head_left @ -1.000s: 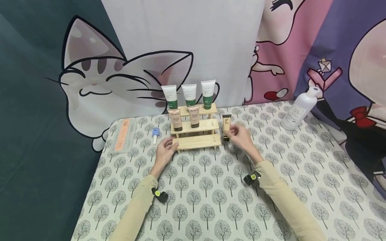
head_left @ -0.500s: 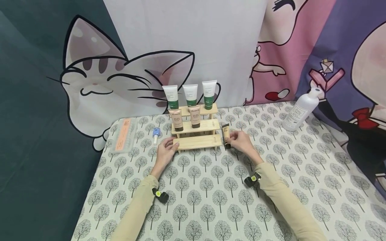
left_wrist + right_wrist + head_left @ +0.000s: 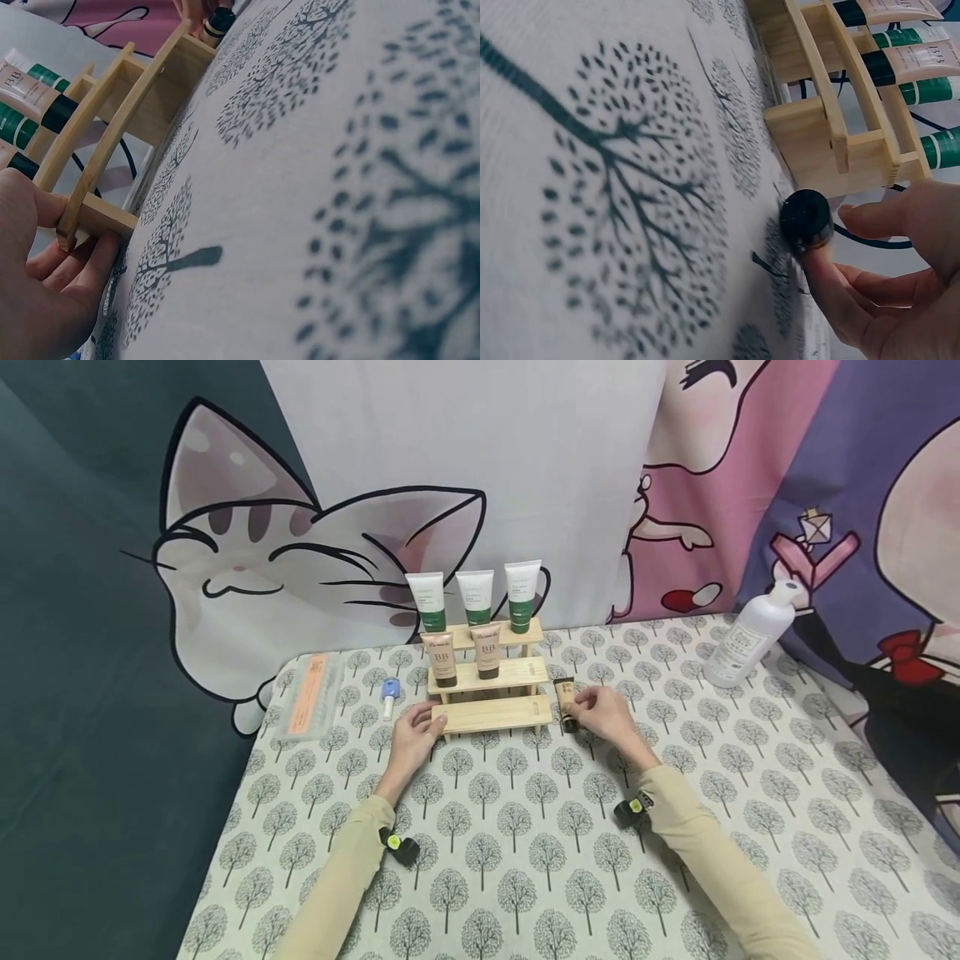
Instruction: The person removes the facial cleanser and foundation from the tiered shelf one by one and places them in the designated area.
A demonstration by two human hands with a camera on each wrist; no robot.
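A light wooden three-step stand is in the middle of the table. My left hand grips the left end of its lowest step, thumb on top and fingers beneath in the left wrist view. Just off the stand's right end, my right hand pinches a small gold tube with a black cap, cap toward the table. Two beige BB cream tubes stand caps-down on the middle step. Several white-and-green tubes stand on the top step. Nothing stands on the lowest step.
A clear case with an orange label lies at the left table edge. Beside it lies a small blue-and-white item. A white pump bottle stands at the back right. A printed curtain hangs behind the tree-patterned tablecloth.
My right hand has brought the gold tube lower and slightly toward me, turning it on the way. My left hand has kept its place on the stand.
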